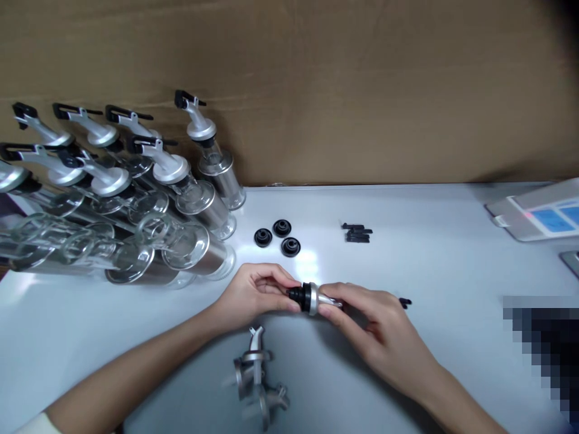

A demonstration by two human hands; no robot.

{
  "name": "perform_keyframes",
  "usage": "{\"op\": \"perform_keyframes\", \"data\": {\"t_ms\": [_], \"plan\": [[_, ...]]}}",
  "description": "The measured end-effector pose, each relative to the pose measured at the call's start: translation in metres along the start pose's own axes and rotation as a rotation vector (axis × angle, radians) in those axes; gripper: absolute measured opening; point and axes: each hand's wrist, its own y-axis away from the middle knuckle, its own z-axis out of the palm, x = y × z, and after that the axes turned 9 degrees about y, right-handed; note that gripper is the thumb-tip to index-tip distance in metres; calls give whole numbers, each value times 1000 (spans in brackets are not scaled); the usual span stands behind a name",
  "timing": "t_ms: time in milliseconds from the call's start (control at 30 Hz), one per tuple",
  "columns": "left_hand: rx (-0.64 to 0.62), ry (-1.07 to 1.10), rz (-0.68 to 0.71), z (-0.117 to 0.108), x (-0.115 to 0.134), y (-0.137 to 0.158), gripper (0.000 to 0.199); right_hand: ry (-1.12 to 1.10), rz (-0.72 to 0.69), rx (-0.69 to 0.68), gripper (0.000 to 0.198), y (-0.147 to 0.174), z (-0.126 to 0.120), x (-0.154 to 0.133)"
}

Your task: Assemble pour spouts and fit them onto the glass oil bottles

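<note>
Held level between both hands is a bottle pourer. Its black ribbed stopper (297,295) points left, pinched by the thumb and fingers of my left hand (251,295). Its silver spout (328,299) points right, between the thumb and forefinger of my right hand (377,316); the tip is partly hidden by the fingers. Just beyond the hands lie three round black stoppers (291,246). A small stack of black levers (358,234) sits further right. Nearer me are loose silver spouts (256,355), overlapping and slightly blurred. A small black piece (404,302) shows behind my right hand.
Several glass bottles with silver pourers (217,172) crowd the left side. Bottles with bare necks (183,241) stand in front of them. Brown cardboard (339,90) walls off the back. At the right edge are a grey-white device (538,211) with blue panels and a dark pixelated area.
</note>
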Motion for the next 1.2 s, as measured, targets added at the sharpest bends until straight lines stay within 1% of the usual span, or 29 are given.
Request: {"op": "perform_keyframes", "data": {"t_ms": [200, 333, 367, 400, 500, 533, 567, 633, 700, 867, 933, 1000, 1067, 1133, 1200], "plan": [[1, -20, 16, 1, 0, 1, 29, -17, 38, -12, 24, 0, 0, -4], [22, -61, 31, 2, -1, 1, 31, -51, 67, -52, 21, -1, 0, -5], [26, -65, 43, 2, -1, 1, 32, -48, 69, -30, 19, -1, 1, -5], [28, -65, 55, 2, -1, 1, 33, -34, 71, 22, 16, -1, 1, -5], [31, -66, 94, 4, 0, 0, 35, 49, 65, 271, 5, 1, 5, -6], [33, -75, 103, 4, 0, 0, 35, 69, 59, 322, 4, 3, 6, -7], [35, -87, 110, 5, 0, 1, 35, 73, 52, 332, 4, 4, 7, -7], [32, -114, 114, 5, 1, 1, 36, 41, 43, 254, 6, 6, 9, -8], [9, -141, 107, 6, 2, 1, 35, -19, 71, 171, 12, 7, 11, -9], [-87, -201, 83, 6, 5, 4, 27, -190, 243, 142, 15, 5, 13, -10], [-108, -204, 93, 4, 5, 5, 23, -257, 303, 107, 16, 4, 12, -11], [-132, -215, 132, 3, 4, 4, 21, -321, 352, 64, 17, 3, 10, -12], [-164, -239, 210, 1, 2, 3, 19, -406, 401, 16, 19, 3, 8, -13], [-200, -257, 287, -1, -1, 2, 18, -525, 462, -41, 23, 2, 7, -12], [-215, -273, 314, -1, -3, 2, 20, -653, 515, -124, 28, 0, 6, -11]]}}
